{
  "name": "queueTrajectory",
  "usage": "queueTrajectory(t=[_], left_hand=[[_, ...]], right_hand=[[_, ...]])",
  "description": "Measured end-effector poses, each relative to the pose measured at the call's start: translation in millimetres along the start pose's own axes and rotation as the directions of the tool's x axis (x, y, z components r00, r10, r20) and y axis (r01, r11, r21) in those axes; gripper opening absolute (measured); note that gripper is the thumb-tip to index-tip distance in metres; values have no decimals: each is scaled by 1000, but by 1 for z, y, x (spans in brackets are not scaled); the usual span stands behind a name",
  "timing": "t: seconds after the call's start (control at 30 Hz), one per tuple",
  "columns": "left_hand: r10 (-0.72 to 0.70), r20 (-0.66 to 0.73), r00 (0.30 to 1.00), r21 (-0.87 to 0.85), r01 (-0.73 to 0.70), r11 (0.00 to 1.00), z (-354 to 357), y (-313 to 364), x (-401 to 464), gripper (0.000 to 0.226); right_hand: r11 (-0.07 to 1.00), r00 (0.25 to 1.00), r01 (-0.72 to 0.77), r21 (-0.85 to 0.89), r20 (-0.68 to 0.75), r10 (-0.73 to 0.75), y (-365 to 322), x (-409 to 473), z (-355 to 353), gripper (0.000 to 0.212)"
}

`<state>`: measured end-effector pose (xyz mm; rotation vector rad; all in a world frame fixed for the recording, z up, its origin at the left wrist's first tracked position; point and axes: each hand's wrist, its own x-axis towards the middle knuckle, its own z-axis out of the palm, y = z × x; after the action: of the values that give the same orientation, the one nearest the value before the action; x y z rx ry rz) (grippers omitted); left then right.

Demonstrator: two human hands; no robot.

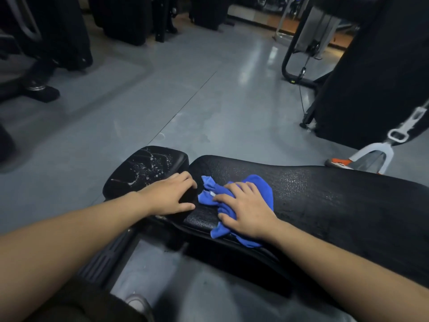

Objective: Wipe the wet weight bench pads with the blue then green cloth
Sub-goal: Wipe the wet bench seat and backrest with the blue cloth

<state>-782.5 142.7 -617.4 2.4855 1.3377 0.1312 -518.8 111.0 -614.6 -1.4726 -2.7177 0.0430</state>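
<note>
In a dim gym, dark machines stand along the upper left of the frame above a grey floor. Left of centre, the small seat pad of a weight bench is spattered with water drops, and the left hand rests on its near right edge, fingers curled loosely over the rim beside the gap between the pads. Just right of it, at centre, the right hand presses a crumpled blue cloth flat-fingered against the left end of the long back pad, which stretches toward the right edge with a wet sheen. At upper right, a black machine frame and a white bracket stand behind the bench.
</note>
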Motion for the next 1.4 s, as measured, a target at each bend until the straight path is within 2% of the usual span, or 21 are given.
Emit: queueTrajectory(t=[0.2, 0.43, 0.6, 0.67, 0.77, 0.83, 0.93, 1.0, 1.1, 1.2, 1.4], left_hand=[[-58, -4, 998, -5, 57, 998, -1, -12, 5, 74], [-112, -19, 994, -44, 111, 993, 1, -44, 5, 94], [-144, -47, 988, -126, 137, 983, -4, -61, 10, 93], [-128, -88, 988, -184, 111, 977, -7, -60, 15, 82], [-126, -128, 984, -272, 87, 958, -11, -47, 23, 71], [-132, -111, 985, -327, 89, 941, -11, -38, 29, 77], [-146, -84, 986, -334, 110, 936, -6, -30, 37, 96], [-158, -61, 986, -293, 133, 947, -3, -29, 41, 106], [-184, -32, 982, -236, 171, 957, 0, -27, 51, 110], [-222, -55, 974, -200, 207, 958, -2, -24, 61, 104], [-213, -85, 973, -281, 182, 942, -3, -29, 54, 85]], right_hand=[[999, 1000, -22, -35, 12, 22, -21, 30, 10, 54], [1000, 999, -2, -27, 46, 3, -29, 105, 22, 62], [1000, 997, -1, -5, 78, 1, -27, 143, 27, 66], [997, 998, 15, 71, 61, -19, -24, 142, 27, 61], [958, 1000, 19, 285, 11, -23, -9, 131, 22, 59], [929, 1000, -18, 369, 5, 17, 3, 118, 14, 67], [939, 994, -91, 332, -20, 104, 20, 97, -2, 81], [938, 988, -156, 310, 32, 154, 30, 88, -11, 92], [912, 966, -231, 339, 196, 171, 35, 84, -16, 102], [912, 962, -243, 331, 200, 184, 31, 90, -15, 97], [867, 972, -232, 441, 65, 227, 21, 100, -5, 69]])
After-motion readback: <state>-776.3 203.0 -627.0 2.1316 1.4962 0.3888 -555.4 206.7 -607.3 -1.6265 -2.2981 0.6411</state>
